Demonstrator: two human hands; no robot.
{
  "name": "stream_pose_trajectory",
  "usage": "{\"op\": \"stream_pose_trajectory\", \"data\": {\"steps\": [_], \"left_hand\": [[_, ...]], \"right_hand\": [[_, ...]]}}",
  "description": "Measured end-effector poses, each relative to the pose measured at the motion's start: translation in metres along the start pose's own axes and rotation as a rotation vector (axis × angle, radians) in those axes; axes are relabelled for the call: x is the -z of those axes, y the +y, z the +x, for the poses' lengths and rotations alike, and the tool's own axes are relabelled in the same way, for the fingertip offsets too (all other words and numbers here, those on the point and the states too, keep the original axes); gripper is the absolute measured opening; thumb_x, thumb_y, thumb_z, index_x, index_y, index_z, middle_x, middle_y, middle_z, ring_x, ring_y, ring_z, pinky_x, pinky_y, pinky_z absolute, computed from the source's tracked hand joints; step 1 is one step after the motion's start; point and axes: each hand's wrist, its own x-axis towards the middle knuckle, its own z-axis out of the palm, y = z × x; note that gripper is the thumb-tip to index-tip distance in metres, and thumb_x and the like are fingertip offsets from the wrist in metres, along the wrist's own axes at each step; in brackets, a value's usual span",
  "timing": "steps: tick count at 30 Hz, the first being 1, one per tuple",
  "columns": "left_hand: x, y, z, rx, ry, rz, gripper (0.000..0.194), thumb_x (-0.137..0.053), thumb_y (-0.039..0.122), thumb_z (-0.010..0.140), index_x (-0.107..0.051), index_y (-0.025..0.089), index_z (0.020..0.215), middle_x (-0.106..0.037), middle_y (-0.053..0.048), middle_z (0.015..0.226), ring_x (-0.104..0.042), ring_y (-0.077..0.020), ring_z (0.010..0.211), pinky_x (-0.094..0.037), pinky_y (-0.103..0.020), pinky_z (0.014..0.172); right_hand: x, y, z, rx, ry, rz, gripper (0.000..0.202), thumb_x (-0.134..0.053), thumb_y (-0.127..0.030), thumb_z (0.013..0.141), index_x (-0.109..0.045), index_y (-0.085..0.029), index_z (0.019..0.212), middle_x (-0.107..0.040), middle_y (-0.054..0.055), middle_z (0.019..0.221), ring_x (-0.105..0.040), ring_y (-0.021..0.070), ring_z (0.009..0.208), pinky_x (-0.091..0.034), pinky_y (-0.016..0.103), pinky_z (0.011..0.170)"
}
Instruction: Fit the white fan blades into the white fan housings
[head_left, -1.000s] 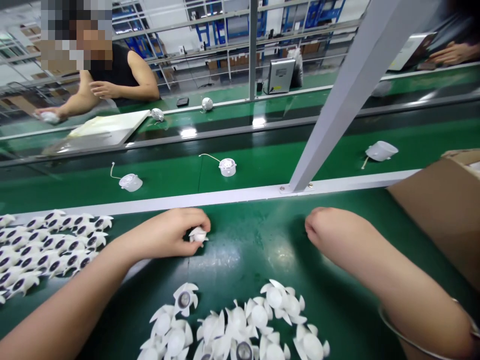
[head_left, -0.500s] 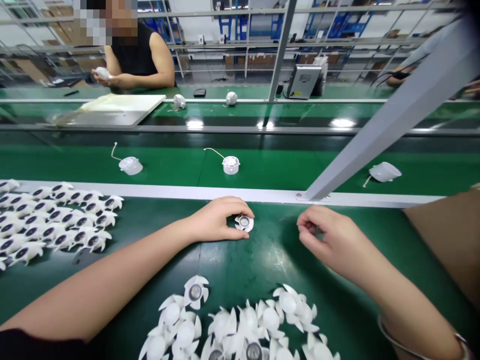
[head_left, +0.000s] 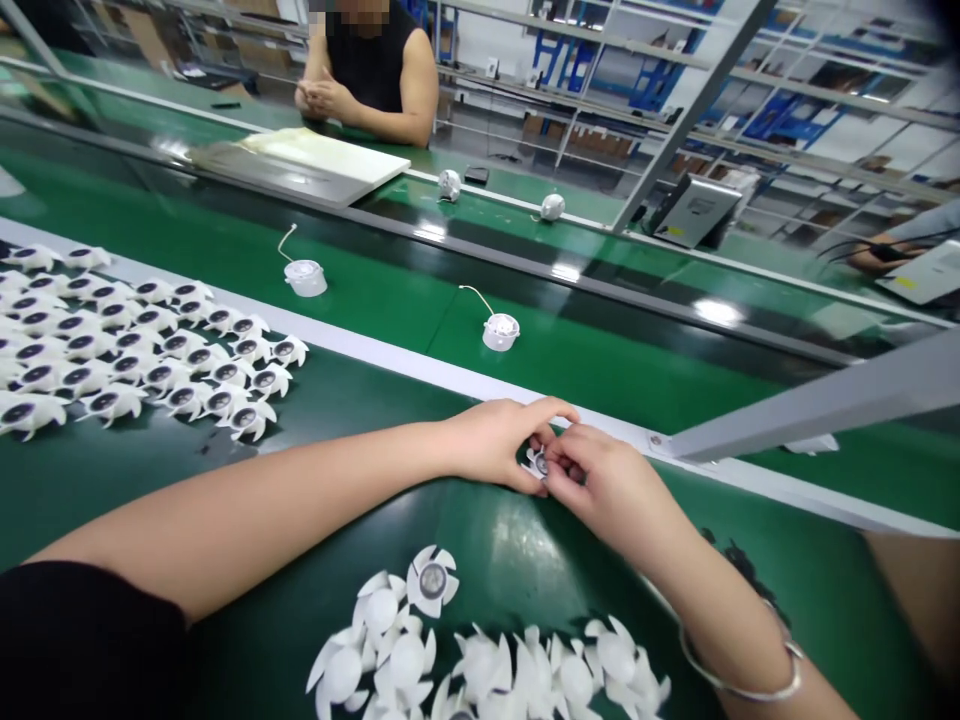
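My left hand (head_left: 499, 440) curls its thumb and fingers around a small white fan wheel (head_left: 538, 462) on the green table. My right hand (head_left: 600, 468) has its fingers pinched together at the wheel's right side; whether they grip the wheel or some small part is hidden. Below the hands, near the bottom edge, lies a loose heap of white fan wheels (head_left: 480, 665), with one wheel (head_left: 433, 581) showing its round metal centre. Rows of similar wheels (head_left: 161, 375) with dark centres cover the table at the left.
Beyond a pale rail (head_left: 375, 368), white round housings (head_left: 501, 332) with wires rest on a green belt (head_left: 390, 310). A slanted metal post (head_left: 810, 400) rises at the right. Across the line sits a person (head_left: 375, 75) with hands together, near a white board (head_left: 330, 160).
My right hand has moved left to meet my left hand at the fan wheel. The view has tilted and shifted. The person opposite no longer shows a white part in hand.
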Motion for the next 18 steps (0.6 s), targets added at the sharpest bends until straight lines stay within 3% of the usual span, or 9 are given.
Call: {"op": "stream_pose_trajectory", "data": {"steps": [5, 9, 12, 15, 18], "left_hand": [[0.001, -0.001, 0.002, 0.019, -0.003, 0.018, 0.082, -0.08, 0.022, 0.065, -0.041, 0.026, 0.136, -0.072, -0.001, 0.103, -0.065, -0.0215, 0.095, -0.045, -0.031, 0.079], [0.002, -0.002, 0.002, 0.026, -0.005, -0.016, 0.08, -0.08, 0.02, 0.064, -0.043, 0.027, 0.135, -0.072, -0.001, 0.105, -0.065, -0.0203, 0.094, -0.045, -0.03, 0.08], [0.001, -0.002, 0.002, 0.011, -0.003, -0.042, 0.08, -0.081, 0.018, 0.064, -0.043, 0.026, 0.134, -0.073, 0.001, 0.103, -0.065, -0.0187, 0.095, -0.046, -0.029, 0.082], [0.001, -0.002, 0.002, 0.021, 0.003, -0.029, 0.08, -0.083, 0.02, 0.064, -0.043, 0.025, 0.133, -0.073, 0.002, 0.102, -0.066, -0.0178, 0.094, -0.045, -0.028, 0.081], [0.002, -0.002, 0.002, 0.032, 0.006, 0.001, 0.079, -0.084, 0.023, 0.064, -0.044, 0.026, 0.132, -0.073, 0.003, 0.103, -0.065, -0.0171, 0.094, -0.044, -0.027, 0.08]], "right_hand": [[0.001, -0.003, -0.007, 0.138, 0.031, -0.318, 0.015, -0.052, -0.018, 0.089, -0.065, -0.016, 0.082, -0.064, 0.007, 0.081, -0.062, 0.0185, 0.067, -0.04, 0.028, 0.057], [0.001, -0.017, -0.011, 0.326, 0.054, -0.46, 0.019, -0.05, -0.011, 0.087, -0.067, -0.015, 0.08, -0.064, 0.008, 0.075, -0.06, 0.0193, 0.064, -0.04, 0.031, 0.059], [0.003, -0.026, -0.018, 0.351, 0.048, -0.537, 0.024, -0.049, -0.005, 0.084, -0.071, -0.013, 0.087, -0.065, 0.009, 0.073, -0.06, 0.02, 0.062, -0.039, 0.032, 0.057], [0.03, -0.01, -0.033, 0.204, -0.045, -0.418, 0.024, -0.05, -0.01, 0.086, -0.072, -0.018, 0.091, -0.069, 0.008, 0.081, -0.064, 0.0202, 0.069, -0.045, 0.032, 0.062], [0.084, 0.036, -0.056, -0.19, -0.044, -0.354, 0.02, -0.053, -0.024, 0.09, -0.071, -0.022, 0.083, -0.073, 0.009, 0.088, -0.068, 0.0235, 0.073, -0.051, 0.035, 0.066]]}}
